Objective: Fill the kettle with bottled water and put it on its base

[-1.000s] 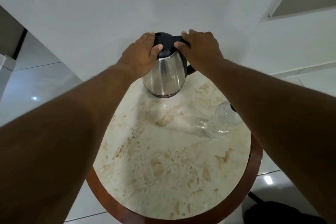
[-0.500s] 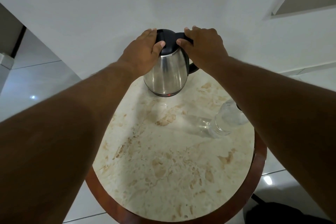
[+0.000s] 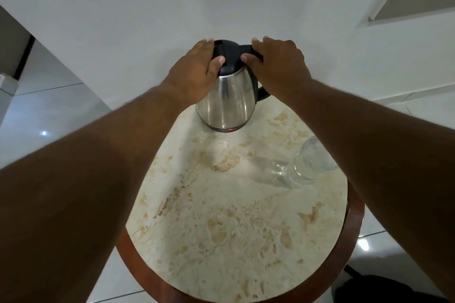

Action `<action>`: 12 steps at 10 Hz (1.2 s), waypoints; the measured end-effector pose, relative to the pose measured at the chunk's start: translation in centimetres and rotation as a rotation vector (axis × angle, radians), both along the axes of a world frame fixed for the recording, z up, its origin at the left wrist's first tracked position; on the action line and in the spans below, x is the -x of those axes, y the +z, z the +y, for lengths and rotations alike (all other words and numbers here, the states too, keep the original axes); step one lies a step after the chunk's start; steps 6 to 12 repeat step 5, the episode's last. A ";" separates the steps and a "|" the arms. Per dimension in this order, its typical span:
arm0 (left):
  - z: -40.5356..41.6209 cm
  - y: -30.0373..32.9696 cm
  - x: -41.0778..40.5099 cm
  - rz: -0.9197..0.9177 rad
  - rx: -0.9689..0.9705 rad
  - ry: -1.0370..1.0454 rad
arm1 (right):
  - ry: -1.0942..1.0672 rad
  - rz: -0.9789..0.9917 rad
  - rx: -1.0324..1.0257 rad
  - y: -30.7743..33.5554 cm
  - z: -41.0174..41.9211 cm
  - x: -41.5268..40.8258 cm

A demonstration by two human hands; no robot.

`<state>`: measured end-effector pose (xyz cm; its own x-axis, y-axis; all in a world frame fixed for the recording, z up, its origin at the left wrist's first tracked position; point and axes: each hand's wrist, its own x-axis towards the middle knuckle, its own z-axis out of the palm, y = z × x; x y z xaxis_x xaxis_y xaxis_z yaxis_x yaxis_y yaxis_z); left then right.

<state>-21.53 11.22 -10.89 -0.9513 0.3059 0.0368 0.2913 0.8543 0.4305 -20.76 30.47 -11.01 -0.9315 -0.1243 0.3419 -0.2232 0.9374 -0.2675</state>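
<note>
Marble table (image 3: 236,229) under outstretched arms, left hand (image 3: 197,71) and right hand (image 3: 278,64) both clamped on kettle (image 3: 227,98) top.

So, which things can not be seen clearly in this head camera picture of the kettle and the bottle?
- Water level in the kettle: the black lid and steel wall hide it.
- Top of the bottle: the right forearm covers it, so a cap cannot be seen.
- Kettle handle: mostly under the right hand.
- Lid's left part: under the left hand.
- Base under the kettle: only a dark rim shows.

One kettle (image 3: 225,96), one bottle (image 3: 310,165), two hands (image 3: 197,71).
</note>
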 end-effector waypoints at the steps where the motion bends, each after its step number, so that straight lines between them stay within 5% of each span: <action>1: 0.0 0.0 0.0 -0.005 0.004 -0.005 | -0.008 -0.007 -0.004 0.0 -0.1 -0.2; 4: -0.2 -0.2 0.2 -0.013 -0.018 -0.037 | -0.005 -0.053 0.012 0.0 -0.3 -0.1; 5: -1.3 1.6 -0.4 -0.062 0.045 -0.041 | -0.011 -0.304 0.106 1.5 0.0 -1.7; 12: -1.3 1.6 -0.4 -0.062 0.045 -0.041 | -0.011 -0.304 0.106 1.5 0.0 -1.7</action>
